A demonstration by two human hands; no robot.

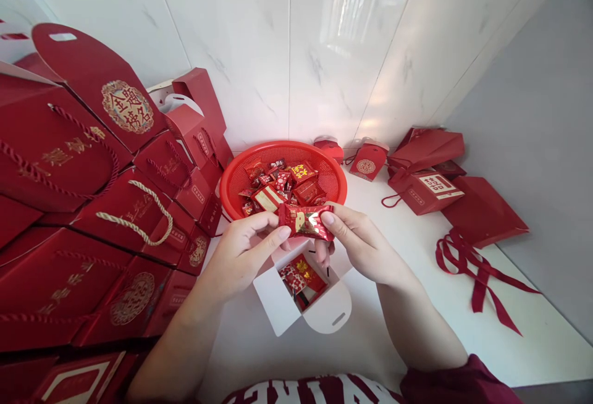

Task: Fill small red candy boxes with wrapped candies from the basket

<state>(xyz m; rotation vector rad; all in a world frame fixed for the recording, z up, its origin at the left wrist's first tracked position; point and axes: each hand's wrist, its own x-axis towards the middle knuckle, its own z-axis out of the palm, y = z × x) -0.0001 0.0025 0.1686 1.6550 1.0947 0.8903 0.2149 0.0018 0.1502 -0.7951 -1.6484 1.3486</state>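
Note:
A shiny red wrapped candy [306,222] with a small printed figure is stretched level between my two hands. My left hand [252,249] pinches its left end between thumb and fingers. On the other end, my right hand [356,240] grips with the thumb on top and fingers beneath. Directly below stands an open gift box [278,302], its white flaps folded outward, with several red packets [308,271] inside. Just behind my hands is a red plastic basket [340,191] holding many wrapped sweets [266,197]. My hands partly cover the box's far side and the basket's front.
Stacked red gift boxes [125,212] with rope handles fill the left side. At the right lie more red boxes [424,191], a flat red piece [486,209] and a loose red ribbon [477,274]. A small red box [369,160] stands near the tiled wall [231,39].

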